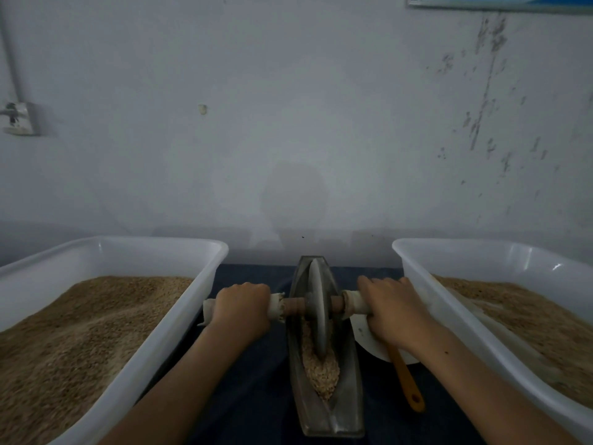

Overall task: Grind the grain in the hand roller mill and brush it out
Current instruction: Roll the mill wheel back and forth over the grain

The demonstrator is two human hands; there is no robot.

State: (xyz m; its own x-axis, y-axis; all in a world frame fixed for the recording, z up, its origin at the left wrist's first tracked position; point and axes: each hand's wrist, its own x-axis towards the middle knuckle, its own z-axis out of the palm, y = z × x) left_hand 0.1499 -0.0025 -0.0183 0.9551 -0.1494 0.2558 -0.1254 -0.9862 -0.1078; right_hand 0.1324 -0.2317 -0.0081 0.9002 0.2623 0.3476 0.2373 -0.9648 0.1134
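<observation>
A boat-shaped metal mill trough (348,390) lies lengthwise in front of me on a dark blue cloth. A grey grinding wheel (317,303) stands upright in the trough on a wooden axle. My left hand (242,305) grips the cloth-wrapped left handle. On the wrapped right handle, my right hand (393,308) has its fingers curled round. Crushed grain (319,369) is heaped in the near half of the trough, just in front of the wheel.
A white tub (205,284) of grain stands on the left and another white tub (414,274) of grain on the right. Under my right wrist sits a white bowl (369,342) with an orange-handled brush (406,380). A pale wall rises close behind.
</observation>
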